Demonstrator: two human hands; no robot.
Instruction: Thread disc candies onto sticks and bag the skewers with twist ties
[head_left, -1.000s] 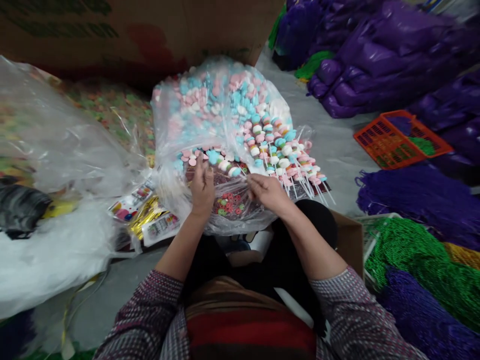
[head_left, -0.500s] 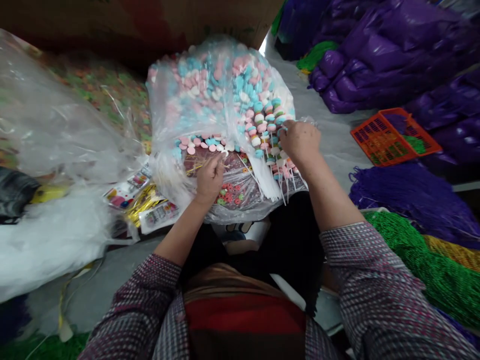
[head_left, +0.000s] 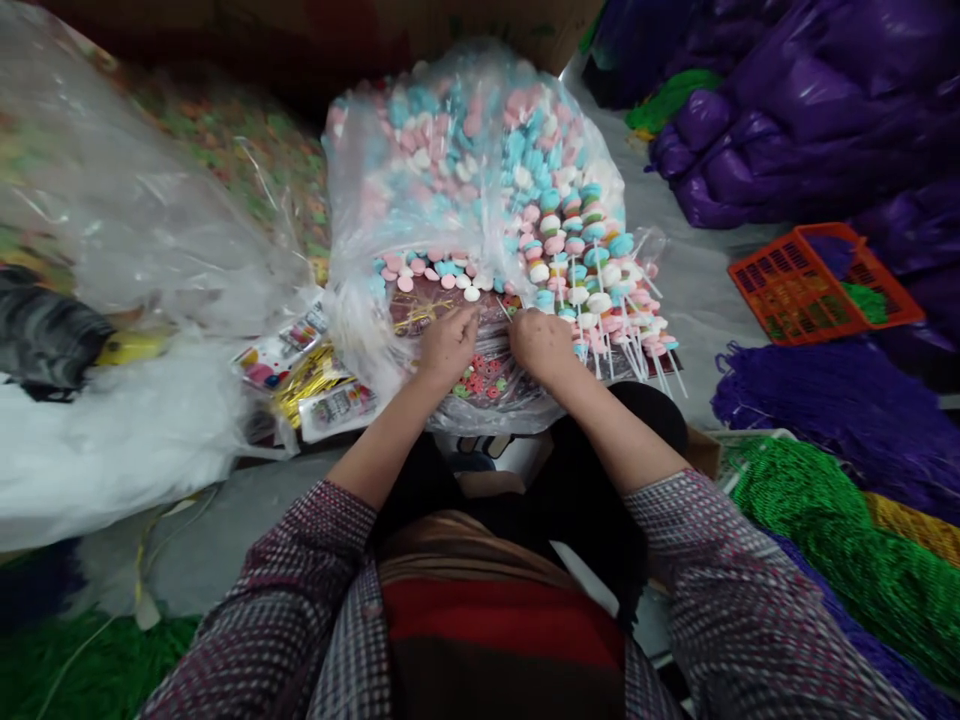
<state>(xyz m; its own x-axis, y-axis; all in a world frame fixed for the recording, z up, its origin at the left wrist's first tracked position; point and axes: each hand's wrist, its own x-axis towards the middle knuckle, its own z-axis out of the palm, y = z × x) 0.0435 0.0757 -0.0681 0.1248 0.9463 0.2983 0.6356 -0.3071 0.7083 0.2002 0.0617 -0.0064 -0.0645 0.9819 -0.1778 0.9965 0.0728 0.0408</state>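
My left hand (head_left: 448,346) is closed in a pinch over the brown surface, just below the edge of loose pink, blue and white disc-shaped pieces (head_left: 442,268). Whatever its fingertips hold is hidden. Close by on the right, my right hand (head_left: 541,345) is curled closed, with the end of a thin white stick (head_left: 503,309) showing at its fingers. Small red and green ring pieces (head_left: 480,378) lie between my wrists under clear plastic. To the right rest several white sticks threaded with coloured discs (head_left: 592,265).
A large clear bag (head_left: 420,170) of discs stands behind my hands. Packets with gold ties (head_left: 311,385) lie left. On the right are an orange basket (head_left: 825,285), purple bags (head_left: 795,110), purple strands (head_left: 832,410) and green strands (head_left: 825,540).
My right hand has moved left and down, from the threaded sticks to beside my left hand. My left hand has drawn back slightly from the discs. The view has shifted a little.
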